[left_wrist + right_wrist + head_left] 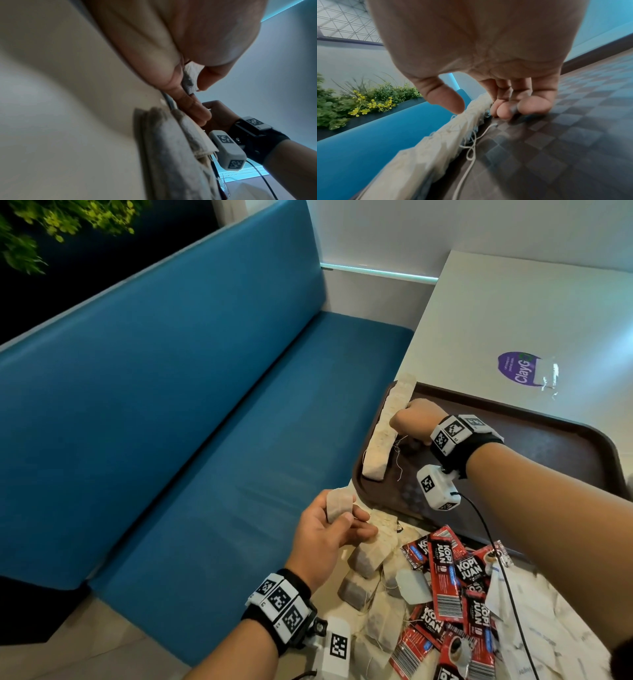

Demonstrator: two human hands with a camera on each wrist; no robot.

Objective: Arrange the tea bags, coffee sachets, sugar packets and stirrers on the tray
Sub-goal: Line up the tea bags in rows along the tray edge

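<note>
Tea bags stand on edge in a row [388,426] along the left rim of the brown tray [561,440], packed face to face; likely so the rim props them and the tray floor stays free for the other items.

Your right hand [412,419] sits against the inner side of that row. From the head view you see only a fist-like back of the hand. The right wrist view shows more: fingers curled with fingertips [505,111] down on the checkered tray floor beside the bags, thumb [448,100] just at the row's top edge. Nothing is clearly pinched; it reads as bracing the row so it doesn't topple. Loose strings [471,147] trail on the tray floor.

Your left hand [329,529] holds one tea bag [339,505] off the tray's near-left corner, above the table edge. The left wrist view confirms a pinch between thumb and fingers on the bag [189,79].

Still on the table in front of the tray: a heap of tea bags [370,587], red coffee sachets [445,580], and white packets [534,621], probably sugar. Stirrers not visible in any view.

Judgement: mid tea-bag stage; your next move is probably adding the held bag at the near end of the row.
</note>
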